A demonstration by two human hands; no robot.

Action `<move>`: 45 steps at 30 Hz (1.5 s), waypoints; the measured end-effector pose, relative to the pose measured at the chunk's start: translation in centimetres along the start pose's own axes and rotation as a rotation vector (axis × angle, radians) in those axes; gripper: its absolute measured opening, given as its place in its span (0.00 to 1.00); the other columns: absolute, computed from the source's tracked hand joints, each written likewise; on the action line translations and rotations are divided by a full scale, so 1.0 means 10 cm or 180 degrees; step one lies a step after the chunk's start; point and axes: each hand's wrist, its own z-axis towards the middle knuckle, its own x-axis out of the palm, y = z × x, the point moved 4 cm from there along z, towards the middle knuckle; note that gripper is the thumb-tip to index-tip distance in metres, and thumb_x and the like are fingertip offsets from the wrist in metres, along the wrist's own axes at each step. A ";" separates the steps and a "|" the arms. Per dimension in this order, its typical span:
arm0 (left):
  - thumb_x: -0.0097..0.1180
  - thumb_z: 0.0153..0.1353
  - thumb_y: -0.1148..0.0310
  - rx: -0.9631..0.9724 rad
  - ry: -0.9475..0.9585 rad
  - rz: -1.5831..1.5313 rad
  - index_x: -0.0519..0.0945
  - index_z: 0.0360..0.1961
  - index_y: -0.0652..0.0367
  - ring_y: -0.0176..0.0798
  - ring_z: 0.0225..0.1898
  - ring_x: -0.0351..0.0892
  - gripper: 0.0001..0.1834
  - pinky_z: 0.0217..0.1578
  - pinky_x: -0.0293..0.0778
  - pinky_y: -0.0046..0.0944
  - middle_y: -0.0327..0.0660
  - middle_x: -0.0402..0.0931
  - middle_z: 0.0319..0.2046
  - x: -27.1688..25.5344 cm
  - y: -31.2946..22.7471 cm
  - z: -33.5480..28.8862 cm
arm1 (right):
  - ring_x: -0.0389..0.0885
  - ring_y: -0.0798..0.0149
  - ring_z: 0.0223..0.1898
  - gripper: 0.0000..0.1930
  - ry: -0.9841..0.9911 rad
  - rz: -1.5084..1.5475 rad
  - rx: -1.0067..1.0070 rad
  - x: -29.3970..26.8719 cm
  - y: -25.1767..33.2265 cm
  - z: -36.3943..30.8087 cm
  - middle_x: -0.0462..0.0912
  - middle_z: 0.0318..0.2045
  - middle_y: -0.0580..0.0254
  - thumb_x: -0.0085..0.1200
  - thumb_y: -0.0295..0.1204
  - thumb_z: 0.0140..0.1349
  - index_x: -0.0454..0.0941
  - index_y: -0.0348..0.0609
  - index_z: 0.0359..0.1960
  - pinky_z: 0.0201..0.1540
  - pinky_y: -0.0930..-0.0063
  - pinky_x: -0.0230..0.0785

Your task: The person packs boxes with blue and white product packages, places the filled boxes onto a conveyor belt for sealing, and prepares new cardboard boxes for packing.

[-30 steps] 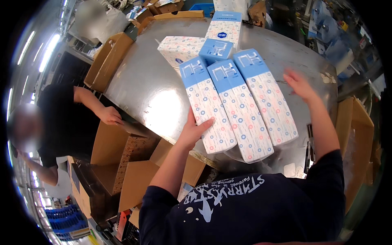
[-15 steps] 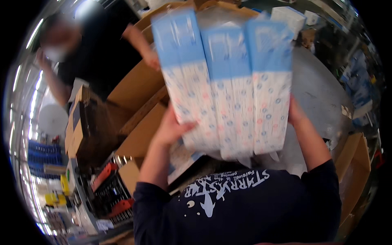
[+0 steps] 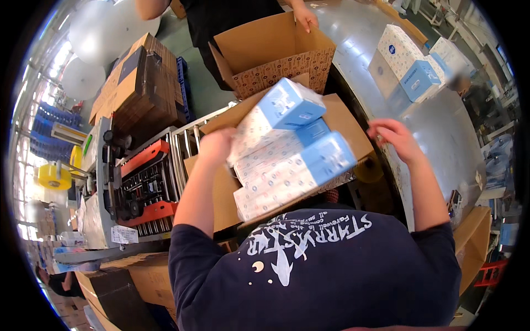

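Observation:
Three long white packages with blue ends and small printed dots lie at a slant in an open brown carton [image 3: 219, 193]. The far package [image 3: 292, 105] is raised and tipped against the others, the middle package [image 3: 313, 132] is partly covered, and the near package [image 3: 326, 161] juts over the carton's near side. At the white end of the far package is my left hand [image 3: 216, 147], blurred, its fingers not clear. Beyond the carton's right flap, away from the packages, my right hand [image 3: 396, 138] hovers with loosely bent fingers and nothing visible in it.
Across from me a co-worker's hand [image 3: 305, 16] rests on a patterned open carton [image 3: 281, 69]. Other white-and-blue packages [image 3: 411, 60] lie on the metal table [image 3: 353, 33] at right. A red-railed carton-sealing machine [image 3: 146, 185] and rollers [image 3: 187, 142] stand at left.
The three packages, held between both my hands before, have come down into the carton. My right hand has let go and moved off to the right. The co-worker's patterned carton now shows.

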 end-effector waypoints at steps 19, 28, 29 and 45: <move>0.53 0.62 0.61 -0.2074 -0.0543 -0.3200 0.72 0.51 0.69 0.41 0.46 0.76 0.23 0.49 0.69 0.38 0.50 0.77 0.43 0.31 1.88 -1.66 | 0.75 0.54 0.47 0.29 0.0929 -0.2419 0.1296 1.47 -0.68 1.91 0.79 0.42 0.54 0.52 0.54 0.54 0.75 0.41 0.46 0.46 0.66 0.70; 0.55 0.58 0.49 -0.0436 0.1688 -0.0060 0.66 0.61 0.53 0.61 0.57 0.63 0.33 0.57 0.64 0.45 0.61 0.59 0.57 0.32 -0.19 -1.29 | 0.76 0.58 0.47 0.26 -0.0942 -0.1465 0.0947 0.20 -1.81 1.81 0.80 0.43 0.52 0.56 0.45 0.57 0.72 0.34 0.49 0.50 0.64 0.69; 0.55 0.57 0.49 -0.0478 0.1670 -0.0413 0.65 0.62 0.52 0.61 0.58 0.62 0.34 0.58 0.63 0.45 0.61 0.58 0.58 0.24 -0.11 -1.35 | 0.77 0.60 0.46 0.26 -0.0268 -0.0523 0.1472 0.14 -1.89 1.73 0.80 0.43 0.54 0.53 0.43 0.59 0.71 0.34 0.51 0.51 0.66 0.69; 0.69 0.32 0.40 -0.1797 -0.0578 0.0292 0.60 0.64 0.50 0.54 0.68 0.46 0.57 0.63 0.48 0.57 0.52 0.49 0.66 0.66 0.08 -0.99 | 0.73 0.49 0.44 0.17 0.0249 -0.3239 -0.1924 1.58 0.69 2.02 0.76 0.38 0.50 0.48 0.41 0.60 0.77 0.37 0.31 0.45 0.57 0.69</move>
